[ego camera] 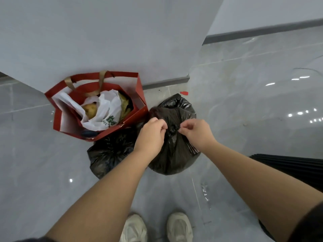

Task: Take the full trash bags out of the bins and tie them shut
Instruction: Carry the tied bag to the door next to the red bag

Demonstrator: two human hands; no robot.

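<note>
- My left hand (153, 131) and right hand (195, 131) each pinch the gathered neck of the black trash bag (174, 154), one on either side of its knot (172, 127), close together.
- That bag sits on the floor (244, 102), ahead of my shoes (179, 226).
- A second black bag (110, 154) lies just left of it, beside the red paper bag (57, 117).

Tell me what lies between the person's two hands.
In the head view, the gathered neck of the black plastic trash bag, pinched by the left hand and the right hand.
</note>
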